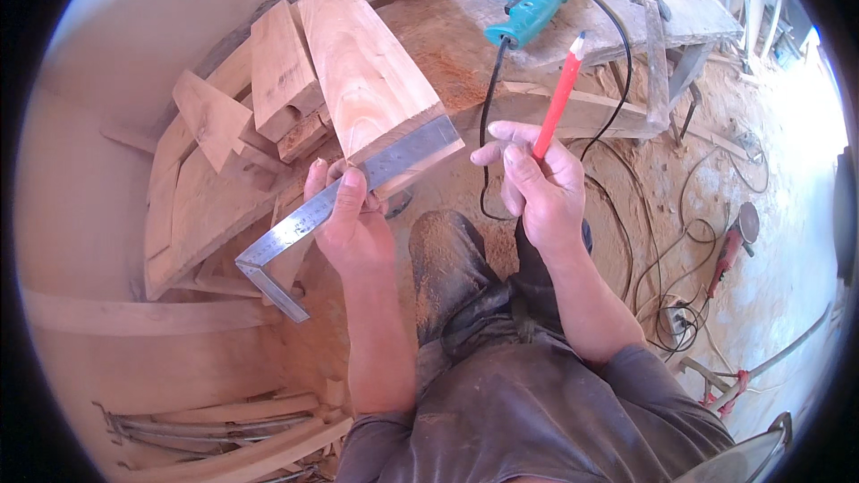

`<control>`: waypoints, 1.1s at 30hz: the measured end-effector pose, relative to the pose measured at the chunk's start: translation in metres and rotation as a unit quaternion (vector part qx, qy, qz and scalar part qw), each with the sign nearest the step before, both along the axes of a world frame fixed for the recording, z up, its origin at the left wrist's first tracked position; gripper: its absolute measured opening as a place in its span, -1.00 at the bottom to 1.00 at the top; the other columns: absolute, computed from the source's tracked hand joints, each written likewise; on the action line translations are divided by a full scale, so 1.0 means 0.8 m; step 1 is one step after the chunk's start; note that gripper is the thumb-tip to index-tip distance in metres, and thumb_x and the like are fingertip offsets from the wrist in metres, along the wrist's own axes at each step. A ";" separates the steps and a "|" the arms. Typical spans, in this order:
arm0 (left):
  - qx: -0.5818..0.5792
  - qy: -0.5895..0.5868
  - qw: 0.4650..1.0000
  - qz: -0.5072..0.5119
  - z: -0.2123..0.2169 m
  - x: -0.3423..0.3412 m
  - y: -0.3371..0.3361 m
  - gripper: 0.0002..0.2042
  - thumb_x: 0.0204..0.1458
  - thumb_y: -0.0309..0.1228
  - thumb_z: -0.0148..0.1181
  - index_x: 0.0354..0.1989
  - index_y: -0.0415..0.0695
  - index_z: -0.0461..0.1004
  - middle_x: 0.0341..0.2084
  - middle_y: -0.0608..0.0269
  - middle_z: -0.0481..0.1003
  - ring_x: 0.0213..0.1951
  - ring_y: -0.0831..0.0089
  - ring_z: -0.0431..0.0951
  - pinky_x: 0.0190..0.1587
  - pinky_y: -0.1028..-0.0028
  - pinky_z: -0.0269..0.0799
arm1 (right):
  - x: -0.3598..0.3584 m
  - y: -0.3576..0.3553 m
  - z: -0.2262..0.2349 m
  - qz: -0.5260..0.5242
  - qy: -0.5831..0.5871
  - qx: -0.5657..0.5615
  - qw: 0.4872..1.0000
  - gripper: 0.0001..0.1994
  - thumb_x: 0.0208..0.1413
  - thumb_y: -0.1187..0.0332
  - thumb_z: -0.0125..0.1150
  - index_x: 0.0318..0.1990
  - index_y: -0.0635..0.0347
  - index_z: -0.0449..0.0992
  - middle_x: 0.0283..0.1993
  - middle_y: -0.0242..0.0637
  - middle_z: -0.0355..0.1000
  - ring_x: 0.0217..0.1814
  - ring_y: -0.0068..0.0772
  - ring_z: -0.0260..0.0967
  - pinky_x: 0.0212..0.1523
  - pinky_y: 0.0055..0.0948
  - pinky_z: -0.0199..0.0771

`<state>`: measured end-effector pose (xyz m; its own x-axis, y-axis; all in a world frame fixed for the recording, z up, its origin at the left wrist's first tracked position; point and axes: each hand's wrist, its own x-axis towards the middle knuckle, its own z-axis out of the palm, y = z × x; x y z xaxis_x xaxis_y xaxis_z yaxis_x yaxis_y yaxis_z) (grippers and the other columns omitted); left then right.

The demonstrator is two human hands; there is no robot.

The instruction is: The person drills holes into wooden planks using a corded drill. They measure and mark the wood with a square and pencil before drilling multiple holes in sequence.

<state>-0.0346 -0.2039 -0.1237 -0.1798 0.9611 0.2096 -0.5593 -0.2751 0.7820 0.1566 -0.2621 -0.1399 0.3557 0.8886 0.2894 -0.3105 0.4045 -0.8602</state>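
My left hand (351,219) grips a steel try square (309,215), its long blade laid across the near end of a thick pale wooden block (367,72). The square's short arm points down to the left. My right hand (537,183) holds a red carpenter's pencil (559,97) upright, tip up, just right of the block's end and apart from it. The block rests tilted on a rough wooden bench (447,45).
Offcut blocks (282,67) and planks (206,206) lie left of the block. A teal electric drill (523,0) with a black cord (488,125) sits on the bench, and a hammer (653,27) to its right. An angle grinder (734,241) and cables lie on the sawdust floor at right.
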 end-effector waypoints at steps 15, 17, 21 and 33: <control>0.014 0.024 1.000 0.008 0.003 0.004 0.000 -0.60 0.12 -0.53 0.28 0.11 -0.15 0.30 -0.35 0.38 0.42 -0.53 0.64 0.33 -0.49 0.55 0.24 | 0.010 -0.025 -0.015 0.014 -0.061 -0.016 0.998 -0.50 0.44 0.41 -0.06 0.46 0.31 0.14 -0.06 -0.11 0.57 -0.52 -0.69 0.33 -0.48 -0.67 0.40; 0.010 0.025 1.000 0.002 0.001 0.002 0.001 -0.55 0.13 -0.53 0.28 0.17 -0.17 0.28 -0.33 0.36 0.44 -0.53 0.64 0.33 -0.49 0.54 0.24 | 0.007 -0.029 -0.009 -0.012 -0.056 0.016 0.998 -0.47 0.43 0.45 -0.09 0.50 0.26 0.05 0.04 -0.06 0.53 -0.49 -0.66 0.37 -0.43 -0.63 0.47; 0.001 0.005 1.000 -0.008 -0.002 0.000 0.001 -0.49 0.12 -0.53 0.29 0.24 -0.19 0.25 -0.32 0.32 0.46 -0.53 0.64 0.35 -0.51 0.54 0.25 | 0.000 -0.031 -0.006 -0.088 -0.075 0.081 0.990 -0.46 0.43 0.43 -0.07 0.50 0.26 0.03 0.21 0.09 0.42 -0.39 -0.49 0.51 -0.35 -0.55 0.58; -0.033 -0.061 0.998 -0.005 0.005 0.002 -0.004 -0.37 0.11 -0.57 0.31 0.35 -0.27 0.19 -0.17 0.16 0.55 -0.61 0.61 0.35 -0.59 0.53 0.23 | 0.020 -0.048 0.026 0.201 -0.008 0.226 0.953 -0.21 0.27 0.10 0.12 0.46 0.50 0.01 0.36 0.37 0.25 0.47 0.26 0.19 0.42 0.31 0.11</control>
